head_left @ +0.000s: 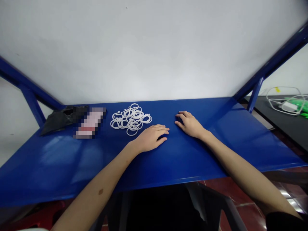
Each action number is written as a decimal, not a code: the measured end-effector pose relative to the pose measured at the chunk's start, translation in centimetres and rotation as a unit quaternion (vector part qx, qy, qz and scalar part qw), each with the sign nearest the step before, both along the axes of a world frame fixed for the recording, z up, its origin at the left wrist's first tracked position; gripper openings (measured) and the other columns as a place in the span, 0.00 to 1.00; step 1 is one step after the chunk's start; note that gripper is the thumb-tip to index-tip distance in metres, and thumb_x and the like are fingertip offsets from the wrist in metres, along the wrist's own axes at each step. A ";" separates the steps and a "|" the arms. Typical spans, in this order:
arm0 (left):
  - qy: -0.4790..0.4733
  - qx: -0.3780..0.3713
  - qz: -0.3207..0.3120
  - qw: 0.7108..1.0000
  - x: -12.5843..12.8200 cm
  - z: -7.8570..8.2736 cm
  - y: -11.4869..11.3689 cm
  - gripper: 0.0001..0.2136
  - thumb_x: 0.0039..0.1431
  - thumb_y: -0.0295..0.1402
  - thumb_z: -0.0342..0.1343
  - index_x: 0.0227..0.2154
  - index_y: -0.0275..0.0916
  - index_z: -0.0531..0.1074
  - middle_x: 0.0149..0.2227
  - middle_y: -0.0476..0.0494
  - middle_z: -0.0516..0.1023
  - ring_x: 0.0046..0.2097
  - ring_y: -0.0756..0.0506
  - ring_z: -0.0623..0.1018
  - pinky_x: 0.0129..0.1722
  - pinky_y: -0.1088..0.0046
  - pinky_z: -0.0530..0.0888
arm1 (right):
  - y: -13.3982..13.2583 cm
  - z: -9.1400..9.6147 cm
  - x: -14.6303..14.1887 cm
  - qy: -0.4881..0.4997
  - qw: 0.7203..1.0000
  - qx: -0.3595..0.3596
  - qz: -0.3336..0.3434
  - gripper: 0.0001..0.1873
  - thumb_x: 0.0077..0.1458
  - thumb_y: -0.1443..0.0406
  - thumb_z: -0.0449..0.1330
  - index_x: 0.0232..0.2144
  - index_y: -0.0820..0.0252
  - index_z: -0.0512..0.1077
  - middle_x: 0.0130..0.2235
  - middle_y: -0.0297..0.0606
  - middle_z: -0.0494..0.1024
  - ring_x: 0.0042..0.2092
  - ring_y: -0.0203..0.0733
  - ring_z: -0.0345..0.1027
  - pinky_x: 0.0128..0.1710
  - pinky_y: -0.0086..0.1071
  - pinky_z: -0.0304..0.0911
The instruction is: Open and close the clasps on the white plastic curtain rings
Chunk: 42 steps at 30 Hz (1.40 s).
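A loose pile of white plastic rings (131, 119), which look like curtain rings with small hooked ends, lies on the blue tabletop (183, 160). Just right of the pile, my left hand (152, 138) rests palm down, its fingers stretched out and its thumb apart, with nothing in it. Farther right, my right hand (189, 124) lies on the blue surface with its fingers spread and slightly bent, also holding nothing. A strip of blue tabletop separates the two hands.
On the left lie a black plastic bag (57, 121) and a blurred-out pinkish packet (90, 123). Blue metal posts (256, 93) frame both sides, and a pale wall (154, 51) stands behind. At far right, a white cable (288, 107) and a green item sit on a dark surface.
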<state>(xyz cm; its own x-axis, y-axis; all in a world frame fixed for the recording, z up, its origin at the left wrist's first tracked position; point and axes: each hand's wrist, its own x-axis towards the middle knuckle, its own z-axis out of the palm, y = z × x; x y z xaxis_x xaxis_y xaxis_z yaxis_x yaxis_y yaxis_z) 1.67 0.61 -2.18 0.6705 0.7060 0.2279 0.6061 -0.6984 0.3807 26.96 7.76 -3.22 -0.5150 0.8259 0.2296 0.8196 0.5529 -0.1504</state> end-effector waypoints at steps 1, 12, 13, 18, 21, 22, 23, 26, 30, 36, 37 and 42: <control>0.003 0.000 0.000 1.000 0.0 0.0 0.0 0.13 0.69 0.36 0.53 0.52 0.40 0.74 0.60 0.43 0.76 0.63 0.41 0.72 0.65 0.54 0.67 | 0.0 0.0 0.0 -0.001 1.000 0.000 0.000 0.23 0.67 0.57 0.54 0.57 0.66 0.70 0.59 0.56 0.70 0.59 0.59 0.66 0.60 0.53 0.63; -0.003 0.002 -0.002 1.000 -0.1 -0.2 0.1 0.12 0.68 0.35 0.53 0.51 0.41 0.75 0.59 0.42 0.76 0.63 0.41 0.72 0.65 0.54 0.68 | 0.0 -0.1 -0.1 0.004 1.000 0.007 0.004 0.22 0.66 0.57 0.54 0.57 0.64 0.71 0.59 0.55 0.70 0.58 0.59 0.67 0.60 0.54 0.64; -0.002 0.002 -0.002 1.000 -0.2 -0.2 0.1 0.12 0.68 0.35 0.53 0.51 0.41 0.75 0.59 0.42 0.76 0.63 0.41 0.72 0.65 0.54 0.68 | 0.0 -0.2 -0.1 0.003 1.000 0.008 0.005 0.23 0.66 0.57 0.54 0.57 0.64 0.71 0.59 0.55 0.70 0.58 0.60 0.67 0.60 0.54 0.64; 0.005 0.008 -0.004 1.000 -0.1 -0.2 0.0 0.12 0.68 0.35 0.53 0.51 0.40 0.75 0.59 0.42 0.76 0.63 0.41 0.72 0.65 0.54 0.67 | -0.1 -0.2 -0.1 -0.003 1.000 0.009 0.006 0.23 0.67 0.57 0.53 0.57 0.66 0.70 0.59 0.56 0.70 0.59 0.60 0.67 0.61 0.53 0.63; -0.022 0.037 0.001 0.999 -0.1 -0.1 0.0 0.12 0.69 0.34 0.52 0.51 0.40 0.74 0.55 0.42 0.79 0.59 0.42 0.75 0.61 0.58 0.71 | -0.2 -0.1 -0.1 -0.005 1.000 0.006 0.007 0.24 0.67 0.57 0.53 0.57 0.67 0.70 0.59 0.57 0.70 0.59 0.60 0.66 0.62 0.54 0.61; -0.039 0.059 0.016 0.997 -0.2 0.0 0.0 0.12 0.70 0.34 0.51 0.51 0.40 0.74 0.52 0.43 0.80 0.56 0.43 0.76 0.59 0.59 0.73 | -0.2 -0.1 -0.1 -0.005 1.000 0.004 0.008 0.24 0.67 0.57 0.53 0.58 0.66 0.70 0.59 0.57 0.69 0.60 0.60 0.66 0.63 0.55 0.61; -0.056 0.087 0.042 0.994 -0.4 0.1 0.1 0.11 0.70 0.33 0.49 0.50 0.40 0.74 0.49 0.43 0.81 0.53 0.43 0.77 0.57 0.60 0.74 | -0.2 0.0 -0.1 -0.005 1.000 0.000 0.009 0.24 0.67 0.57 0.53 0.58 0.66 0.70 0.60 0.56 0.69 0.60 0.60 0.66 0.63 0.56 0.60; -0.061 0.181 0.158 0.969 -1.5 0.7 0.6 0.11 0.70 0.32 0.48 0.47 0.40 0.74 0.44 0.41 0.79 0.48 0.41 0.76 0.55 0.57 0.73 | -0.3 0.1 -0.1 -0.007 1.000 -0.012 0.007 0.24 0.67 0.57 0.52 0.58 0.65 0.69 0.60 0.57 0.69 0.61 0.60 0.65 0.63 0.57 0.59; 0.039 0.219 0.261 0.939 -3.4 0.9 1.3 0.10 0.65 0.35 0.55 0.43 0.38 0.77 0.46 0.34 0.76 0.51 0.33 0.71 0.51 0.49 0.71 | -0.4 0.3 -0.1 -0.011 1.000 -0.022 0.003 0.25 0.68 0.57 0.52 0.59 0.67 0.69 0.61 0.57 0.68 0.62 0.61 0.64 0.64 0.56 0.59; 0.086 0.153 0.263 0.949 -3.8 0.4 1.6 0.06 0.64 0.32 0.55 0.35 0.39 0.77 0.46 0.36 0.77 0.52 0.33 0.69 0.50 0.51 0.69 | -0.5 0.3 -0.1 -0.020 1.000 -0.017 0.005 0.25 0.68 0.56 0.52 0.59 0.66 0.68 0.61 0.57 0.68 0.62 0.60 0.64 0.63 0.56 0.60; 0.077 0.144 0.259 0.952 -3.6 0.4 1.5 0.07 0.65 0.32 0.54 0.35 0.39 0.77 0.46 0.38 0.77 0.52 0.34 0.69 0.50 0.52 0.69 | -0.5 0.3 -0.1 -0.021 1.000 -0.017 0.005 0.25 0.68 0.57 0.51 0.60 0.66 0.68 0.61 0.57 0.68 0.62 0.60 0.64 0.63 0.56 0.60; 0.065 0.141 0.227 0.961 -2.5 0.8 1.0 0.11 0.68 0.36 0.50 0.40 0.40 0.77 0.48 0.40 0.79 0.54 0.37 0.70 0.55 0.55 0.68 | -0.5 0.4 -0.1 -0.024 0.999 -0.022 0.006 0.26 0.68 0.57 0.52 0.60 0.69 0.68 0.62 0.58 0.67 0.63 0.61 0.63 0.65 0.55 0.58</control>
